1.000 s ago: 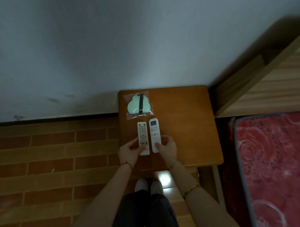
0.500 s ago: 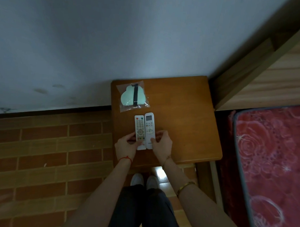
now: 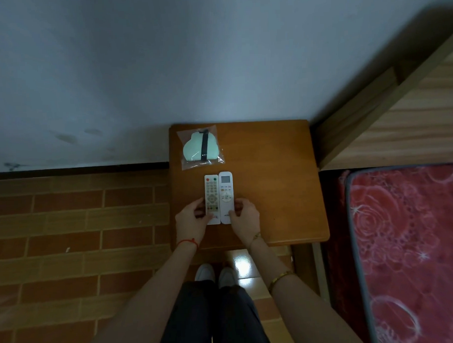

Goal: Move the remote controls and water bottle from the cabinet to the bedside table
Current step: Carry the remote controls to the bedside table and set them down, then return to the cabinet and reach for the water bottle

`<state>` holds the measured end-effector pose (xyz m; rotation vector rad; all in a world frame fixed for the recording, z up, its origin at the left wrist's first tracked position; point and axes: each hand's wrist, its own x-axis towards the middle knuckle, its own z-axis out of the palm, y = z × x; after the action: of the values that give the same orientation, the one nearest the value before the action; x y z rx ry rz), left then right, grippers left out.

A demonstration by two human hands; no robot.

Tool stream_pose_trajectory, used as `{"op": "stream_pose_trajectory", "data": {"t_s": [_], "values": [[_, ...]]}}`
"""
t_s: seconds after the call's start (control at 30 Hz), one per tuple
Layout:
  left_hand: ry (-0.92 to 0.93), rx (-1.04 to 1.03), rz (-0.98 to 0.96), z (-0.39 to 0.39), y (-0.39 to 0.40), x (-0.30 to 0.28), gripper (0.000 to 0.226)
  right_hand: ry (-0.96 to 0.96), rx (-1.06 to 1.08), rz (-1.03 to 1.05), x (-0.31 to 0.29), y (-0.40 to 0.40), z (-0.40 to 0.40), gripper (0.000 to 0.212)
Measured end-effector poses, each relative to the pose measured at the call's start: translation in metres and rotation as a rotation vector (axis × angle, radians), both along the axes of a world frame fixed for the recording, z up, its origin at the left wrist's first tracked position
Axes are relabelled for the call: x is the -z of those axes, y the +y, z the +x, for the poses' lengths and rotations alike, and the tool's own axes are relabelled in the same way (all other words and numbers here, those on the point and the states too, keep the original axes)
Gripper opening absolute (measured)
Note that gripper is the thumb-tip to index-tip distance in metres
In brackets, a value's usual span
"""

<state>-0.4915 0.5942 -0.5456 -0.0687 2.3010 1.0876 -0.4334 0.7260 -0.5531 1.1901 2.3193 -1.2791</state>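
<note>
Two white remote controls lie side by side on the wooden bedside table (image 3: 277, 195). The left remote (image 3: 211, 191) has many small buttons and red and green keys at its far end. The right remote (image 3: 225, 189) has a small screen. My left hand (image 3: 192, 218) grips the near end of the left remote, thumb on top. My right hand (image 3: 245, 217) holds the near end of the right remote the same way. Both remotes rest flat and touch each other. No water bottle is in view.
A pale green cloud-shaped item in a clear plastic bag (image 3: 200, 148) lies at the table's far left corner. A grey wall stands behind. A bed with a red patterned cover (image 3: 407, 242) and wooden headboard (image 3: 398, 119) is on the right. Brick-pattern floor lies left.
The two remotes have been pushed together until they touch and lie parallel. Both hands stay on their near ends. The camera view has shifted slightly.
</note>
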Motion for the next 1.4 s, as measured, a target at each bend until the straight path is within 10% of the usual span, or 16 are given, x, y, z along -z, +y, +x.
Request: {"op": "stream_pose_trajectory", "data": {"t_s": [0.77, 1.4], "values": [[0.458, 0.197, -0.030, 0.020, -0.092, -0.373, 0.048, 0.346, -0.301, 0.322, -0.357, -0.010, 0.034, 0.048], [0.666, -0.133, -0.024, 0.139, -0.226, -0.473, 0.045, 0.540, -0.620, 0.272, -0.452, -0.112, 0.065, 0.042]]}}
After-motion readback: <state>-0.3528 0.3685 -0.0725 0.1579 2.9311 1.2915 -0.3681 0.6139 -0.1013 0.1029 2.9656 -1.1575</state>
